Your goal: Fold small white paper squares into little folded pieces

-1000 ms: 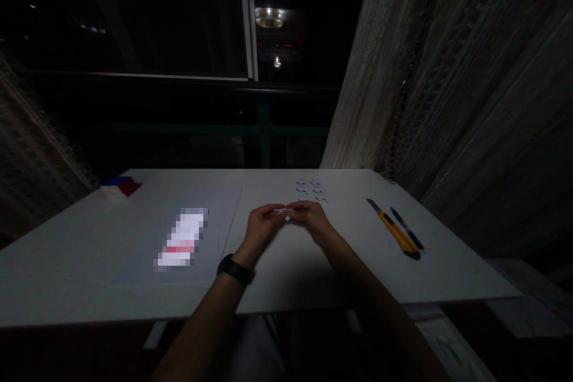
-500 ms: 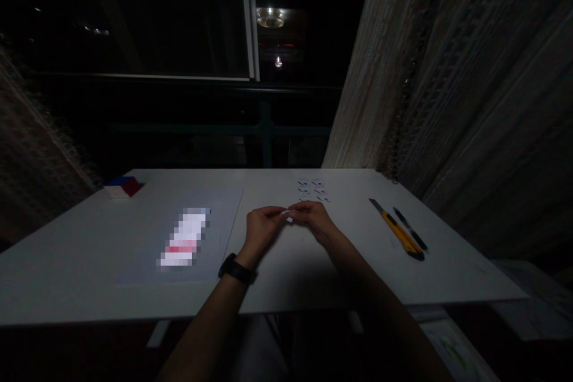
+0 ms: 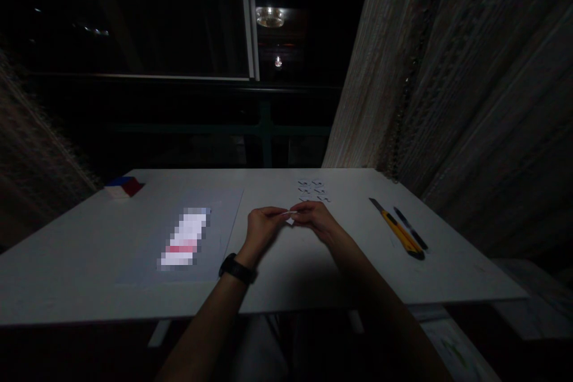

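A small white piece of paper is pinched between my two hands over the middle of the table. My left hand, with a black watch on its wrist, grips its left side by the fingertips. From the other side my right hand has its fingers closed on the same piece. Just beyond the hands lie several small paper pieces with dark marks, set out in two columns; the nearest ones are close to my right fingers.
On the right of the white table lie a yellow box cutter, blade out, and a black pen. To the left, a blurred-out bright rectangle rests on a large white sheet. A coloured cube sits at the far left.
The paper has shifted slightly between my fingertips, and a little more of its white surface shows below them. Both hands stay in nearly the same place.
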The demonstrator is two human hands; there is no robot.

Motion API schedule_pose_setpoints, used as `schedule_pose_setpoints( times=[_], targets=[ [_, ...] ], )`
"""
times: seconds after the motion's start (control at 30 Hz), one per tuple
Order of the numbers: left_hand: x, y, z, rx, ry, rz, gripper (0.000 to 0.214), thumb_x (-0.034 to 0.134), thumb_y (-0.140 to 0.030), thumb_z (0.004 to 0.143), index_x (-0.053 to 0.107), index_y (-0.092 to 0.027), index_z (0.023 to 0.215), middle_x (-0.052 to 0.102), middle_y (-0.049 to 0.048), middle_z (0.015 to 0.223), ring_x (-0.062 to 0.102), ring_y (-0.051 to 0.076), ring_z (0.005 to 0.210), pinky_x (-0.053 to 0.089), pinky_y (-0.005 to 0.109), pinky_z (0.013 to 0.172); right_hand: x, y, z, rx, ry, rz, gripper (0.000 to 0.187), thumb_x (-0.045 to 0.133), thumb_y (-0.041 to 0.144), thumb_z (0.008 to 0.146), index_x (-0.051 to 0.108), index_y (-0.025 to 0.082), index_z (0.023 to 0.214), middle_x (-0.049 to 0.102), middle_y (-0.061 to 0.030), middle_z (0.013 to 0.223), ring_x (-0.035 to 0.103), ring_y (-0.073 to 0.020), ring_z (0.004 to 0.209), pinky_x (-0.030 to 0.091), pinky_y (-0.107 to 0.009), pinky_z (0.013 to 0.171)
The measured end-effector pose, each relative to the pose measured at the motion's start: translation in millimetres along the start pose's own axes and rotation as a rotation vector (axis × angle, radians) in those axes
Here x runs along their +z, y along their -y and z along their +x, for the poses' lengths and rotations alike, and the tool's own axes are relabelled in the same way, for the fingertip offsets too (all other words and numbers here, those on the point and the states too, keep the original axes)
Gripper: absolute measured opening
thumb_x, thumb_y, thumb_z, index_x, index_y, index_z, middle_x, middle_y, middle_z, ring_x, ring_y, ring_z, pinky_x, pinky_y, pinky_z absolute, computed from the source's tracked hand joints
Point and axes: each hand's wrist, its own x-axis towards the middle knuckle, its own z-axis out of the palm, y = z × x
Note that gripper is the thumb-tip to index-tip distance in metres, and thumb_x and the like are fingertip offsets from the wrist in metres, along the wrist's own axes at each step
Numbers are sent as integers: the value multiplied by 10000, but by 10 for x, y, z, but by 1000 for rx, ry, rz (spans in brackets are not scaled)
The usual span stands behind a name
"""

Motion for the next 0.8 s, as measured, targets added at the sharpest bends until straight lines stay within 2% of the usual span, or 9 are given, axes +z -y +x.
schedule_pose_setpoints(
  times=[0.23, 0.47, 0.67, 0.8],
  targets=[
    [-17, -1, -8, 5, 24, 47, 141, 735, -304, 566, 718, -181, 634, 691, 64, 637, 622, 199, 636, 450, 286, 628, -19, 54, -40, 75, 51, -33, 257, 779, 150, 445, 696, 130, 687, 666, -40, 620, 622, -158, 581, 527, -323, 632],
    [-17, 44, 2, 4, 34, 28, 260, 714, -361, 598, 729, -178, 781, 707, 81, 732, 629, 206, 692, 450, 280, 630, -9, 77, -59, 98, 21, -3, 231, 766, 141, 491, 696, 144, 711, 665, -39, 660, 626, -153, 638, 532, -321, 670],
    [-15, 87, 20, 3, 36, 22, 242, 684, -384, 629, 725, -177, 750, 706, 80, 744, 630, 201, 699, 452, 279, 642, 13, 46, -37, 103, -16, -27, 261, 740, 118, 477, 686, 153, 729, 638, -8, 593, 600, -127, 557, 525, -299, 611],
    [-10, 132, 53, -4, 1, 28, 247, 703, -375, 601, 717, -166, 731, 701, 77, 723, 625, 193, 673, 450, 275, 625, 42, 7, -19, 71, -11, -92, 295, 746, 119, 442, 671, 148, 726, 623, 10, 572, 578, -112, 514, 504, -271, 549]
  ],
)
